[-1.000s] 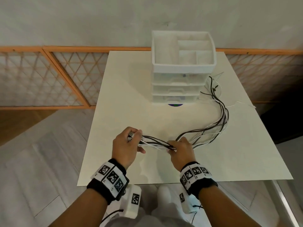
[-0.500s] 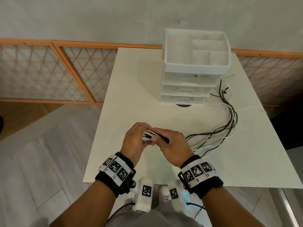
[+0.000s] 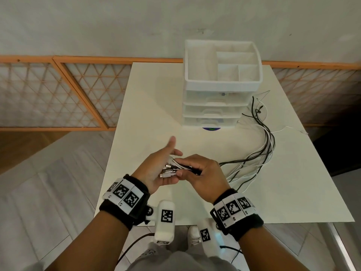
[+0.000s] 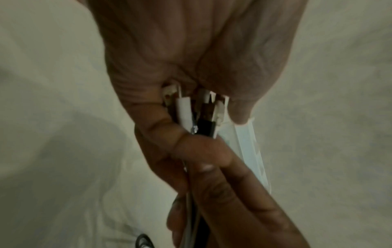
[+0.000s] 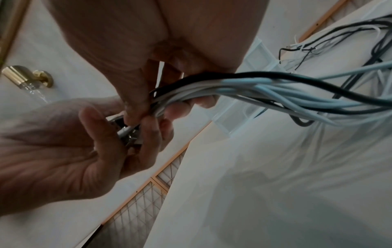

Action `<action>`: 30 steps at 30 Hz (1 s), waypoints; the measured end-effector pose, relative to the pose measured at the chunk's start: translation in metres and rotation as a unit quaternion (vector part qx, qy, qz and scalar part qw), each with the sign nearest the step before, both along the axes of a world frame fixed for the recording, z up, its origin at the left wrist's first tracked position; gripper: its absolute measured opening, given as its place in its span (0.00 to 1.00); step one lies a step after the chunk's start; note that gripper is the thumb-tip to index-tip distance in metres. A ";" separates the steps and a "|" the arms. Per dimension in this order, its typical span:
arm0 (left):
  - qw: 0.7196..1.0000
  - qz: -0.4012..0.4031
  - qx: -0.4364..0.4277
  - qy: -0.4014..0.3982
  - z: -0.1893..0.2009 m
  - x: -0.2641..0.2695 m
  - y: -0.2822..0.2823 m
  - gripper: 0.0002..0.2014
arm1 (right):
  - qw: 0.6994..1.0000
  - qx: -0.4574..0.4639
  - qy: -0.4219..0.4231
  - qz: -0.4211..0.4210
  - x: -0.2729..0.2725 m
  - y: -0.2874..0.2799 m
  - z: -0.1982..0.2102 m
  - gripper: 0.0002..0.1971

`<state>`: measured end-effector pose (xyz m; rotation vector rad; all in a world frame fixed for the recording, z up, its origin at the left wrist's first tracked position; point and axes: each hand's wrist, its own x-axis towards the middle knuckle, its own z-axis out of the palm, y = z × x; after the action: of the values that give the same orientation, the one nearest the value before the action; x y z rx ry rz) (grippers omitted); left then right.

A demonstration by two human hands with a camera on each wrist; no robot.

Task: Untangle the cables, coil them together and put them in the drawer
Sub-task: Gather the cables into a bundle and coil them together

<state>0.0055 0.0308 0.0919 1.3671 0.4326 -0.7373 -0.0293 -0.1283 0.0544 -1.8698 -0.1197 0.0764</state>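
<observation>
Cables [image 3: 259, 153] are bunched at the plug ends; the bundle is pinched by the right hand [image 3: 205, 173], plugs cupped in the half-spread left hand [image 3: 156, 171]; loose tails trail across the table [image 3: 148, 106] beside the drawer unit [image 3: 213, 112]; light, limp, likely slippery; best gripped just behind the plugs.

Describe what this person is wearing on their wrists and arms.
Bare forearms, no sleeves. Each wrist has a black band carrying white tiles printed with black square codes. A white camera pod with its own code hangs under each wrist, trailing a thin black cable.
</observation>
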 end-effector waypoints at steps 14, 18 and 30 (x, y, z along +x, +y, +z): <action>0.975 0.117 0.126 -0.138 -0.002 -0.001 -0.023 0.03 | 0.977 -0.159 0.117 0.079 0.010 -0.025 0.018 0.20; 0.970 0.050 0.189 -0.146 -0.001 0.008 -0.009 0.23 | 0.980 -0.134 0.115 0.088 0.014 -0.044 0.023 0.19; 0.797 -0.275 0.345 -0.412 0.025 0.003 -0.050 0.35 | 0.977 -0.207 -0.006 0.057 0.021 -0.028 0.053 0.05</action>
<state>0.0087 -0.0187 0.1171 2.3960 -0.4832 -0.3520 -0.0088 -0.1562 0.1075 -2.2784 -0.2341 0.1802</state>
